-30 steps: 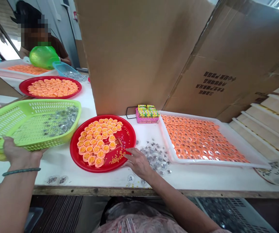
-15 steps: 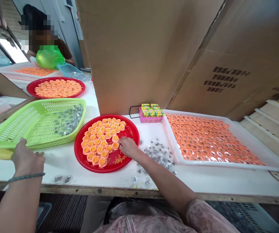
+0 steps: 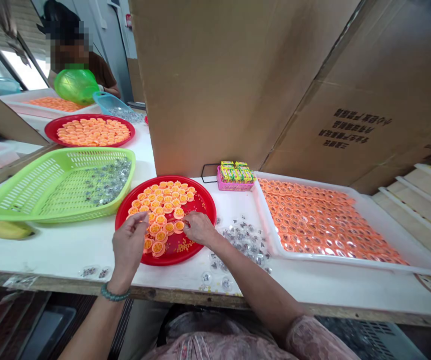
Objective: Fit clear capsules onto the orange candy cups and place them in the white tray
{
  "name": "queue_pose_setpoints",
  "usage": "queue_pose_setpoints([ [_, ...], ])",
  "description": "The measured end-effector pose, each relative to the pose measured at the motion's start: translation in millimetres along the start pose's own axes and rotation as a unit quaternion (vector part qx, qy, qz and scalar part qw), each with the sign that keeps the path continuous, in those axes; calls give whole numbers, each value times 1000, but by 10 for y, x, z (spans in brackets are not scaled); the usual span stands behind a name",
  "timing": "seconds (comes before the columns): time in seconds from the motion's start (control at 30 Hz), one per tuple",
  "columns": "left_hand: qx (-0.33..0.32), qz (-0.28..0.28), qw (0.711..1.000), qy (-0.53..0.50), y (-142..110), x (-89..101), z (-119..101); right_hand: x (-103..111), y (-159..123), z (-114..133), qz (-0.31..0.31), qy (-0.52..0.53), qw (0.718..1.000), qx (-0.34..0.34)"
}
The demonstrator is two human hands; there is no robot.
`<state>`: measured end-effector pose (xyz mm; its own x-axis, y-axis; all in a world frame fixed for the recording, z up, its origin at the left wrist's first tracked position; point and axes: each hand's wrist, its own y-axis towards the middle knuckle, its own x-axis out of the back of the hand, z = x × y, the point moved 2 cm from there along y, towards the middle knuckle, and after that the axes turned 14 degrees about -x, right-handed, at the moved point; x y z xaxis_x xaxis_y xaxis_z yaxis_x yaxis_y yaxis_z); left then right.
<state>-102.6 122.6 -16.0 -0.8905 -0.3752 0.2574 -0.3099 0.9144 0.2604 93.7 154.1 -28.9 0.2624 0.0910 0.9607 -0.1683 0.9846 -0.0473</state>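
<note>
A round red tray (image 3: pixel 204 209) lies in front of me with several small orange cups (image 3: pixel 163 199) filled with yellow beads, plus a few loose yellow beads (image 3: pixel 183 245). My left hand (image 3: pixel 128 246) reaches over the tray's near-left rim, its fingertips pinched together at the cups there. My right hand (image 3: pixel 199 228) rests inside the tray with its fingers curled, the tips against a cup in the nearest row. What either hand pinches is hidden. A pile of clear round lids (image 3: pixel 246 240) lies on the table just right of my right wrist.
A green slotted basket (image 3: pixel 31 186) with clear lids stands at the left, a yellow sponge (image 3: pixel 8 229) under its corner. A white tray (image 3: pixel 275 246) of capped orange cups is at the right. A pink basket (image 3: pixel 234 184), tall cardboard boxes (image 3: pixel 219 80), a second red tray (image 3: pixel 52 129) and a seated person (image 3: pixel 100 72) are behind.
My left hand has left the green basket's edge and come right to the red tray's cups. My right hand moved from the tray's near rim into the tray and stays there.
</note>
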Motion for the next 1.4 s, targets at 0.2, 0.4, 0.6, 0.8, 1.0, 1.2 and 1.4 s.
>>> queue_pose_setpoints([
  [0.2,-14,70,997,29,-92,-208,27,-35,-71,-10,-5,7,1000,-20],
  [0.4,-32,154,984,81,-81,-384,44,-120,-15,-41,-11,32,999,5],
  [0.6,-78,235,957,152,-102,-527,53,-95,-18,-152,2,64,997,39],
  [0.8,-89,237,953,168,-87,-589,-28,-66,-43,-236,0,82,996,36],
  [1.0,-70,285,949,115,64,-553,-18,75,-179,-231,10,176,979,106],
  [1.2,83,340,931,-107,-1,-698,79,215,-234,-390,7,206,972,112],
  [1.4,158,235,941,-186,-217,-775,-13,287,-193,-1108,-67,76,991,-83],
])
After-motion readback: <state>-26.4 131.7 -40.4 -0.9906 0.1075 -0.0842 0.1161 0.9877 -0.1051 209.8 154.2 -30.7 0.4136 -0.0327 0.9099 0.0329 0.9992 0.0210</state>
